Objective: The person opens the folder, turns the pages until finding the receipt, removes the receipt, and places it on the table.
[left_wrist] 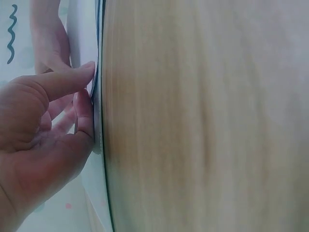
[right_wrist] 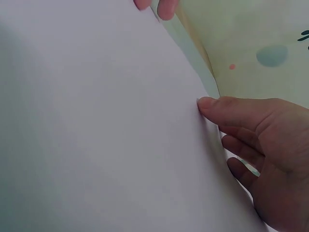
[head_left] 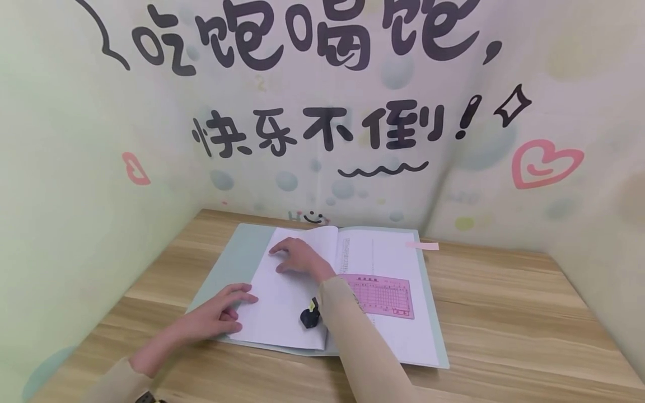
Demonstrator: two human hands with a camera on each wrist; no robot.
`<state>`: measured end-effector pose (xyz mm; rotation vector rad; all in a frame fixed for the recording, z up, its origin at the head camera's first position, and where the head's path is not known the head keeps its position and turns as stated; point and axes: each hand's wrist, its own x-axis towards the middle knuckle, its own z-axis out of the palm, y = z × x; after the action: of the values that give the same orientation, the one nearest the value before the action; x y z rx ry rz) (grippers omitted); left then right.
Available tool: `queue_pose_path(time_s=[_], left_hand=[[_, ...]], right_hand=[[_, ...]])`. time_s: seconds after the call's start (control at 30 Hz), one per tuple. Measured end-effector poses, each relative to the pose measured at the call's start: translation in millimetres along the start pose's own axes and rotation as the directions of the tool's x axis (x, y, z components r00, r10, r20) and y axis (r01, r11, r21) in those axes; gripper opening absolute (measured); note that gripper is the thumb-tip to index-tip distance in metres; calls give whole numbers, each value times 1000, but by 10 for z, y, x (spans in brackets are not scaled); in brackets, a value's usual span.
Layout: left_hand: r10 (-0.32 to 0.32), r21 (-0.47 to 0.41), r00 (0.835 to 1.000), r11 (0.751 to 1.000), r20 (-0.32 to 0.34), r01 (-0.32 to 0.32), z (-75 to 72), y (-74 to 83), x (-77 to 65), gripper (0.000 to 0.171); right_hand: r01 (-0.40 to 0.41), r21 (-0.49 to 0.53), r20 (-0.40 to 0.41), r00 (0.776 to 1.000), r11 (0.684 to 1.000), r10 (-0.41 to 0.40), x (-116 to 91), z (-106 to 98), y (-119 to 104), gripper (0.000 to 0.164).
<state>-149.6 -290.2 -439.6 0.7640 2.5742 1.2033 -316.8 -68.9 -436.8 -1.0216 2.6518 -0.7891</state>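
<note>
A booklet with a pale blue-green cover (head_left: pixel 229 252) lies open on the table, a white page (head_left: pixel 274 322) spread over its left side. My right hand (head_left: pixel 302 260) reaches across to the page's upper left, thumb and bent fingers at its edge. In the right wrist view, its thumb (right_wrist: pixel 212 108) touches the white paper (right_wrist: pixel 111 116), which bulges upward. My left hand (head_left: pixel 216 316) rests at the page's lower left, fingers loosely extended. The left wrist view shows the left thumb (left_wrist: pixel 72 79) at the edge of the stacked paper and cover.
A pink printed form (head_left: pixel 388 296) lies on the right page (head_left: pixel 403 347), partly hidden by the right sleeve (head_left: pixel 363 341). A pink strip (head_left: pixel 425 245) sticks out past the cover's right edge. Behind the wooden table (head_left: pixel 509 313) hangs a printed cloth backdrop (head_left: pixel 282 193).
</note>
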Motion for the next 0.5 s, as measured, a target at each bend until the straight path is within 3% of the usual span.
queue_pose_path(time_s=[0.27,0.5], left_hand=[[-17,-19,1000,1000,26,17,-20,8,25,51],[-70,-33,997,997,14,70,-27,19,21,50]], right_hand=[[-1,-3,-14,1000,1000,1,3,-38,17,41],[5,31,-41,999,1000,-4,-39,-150,-35,38]])
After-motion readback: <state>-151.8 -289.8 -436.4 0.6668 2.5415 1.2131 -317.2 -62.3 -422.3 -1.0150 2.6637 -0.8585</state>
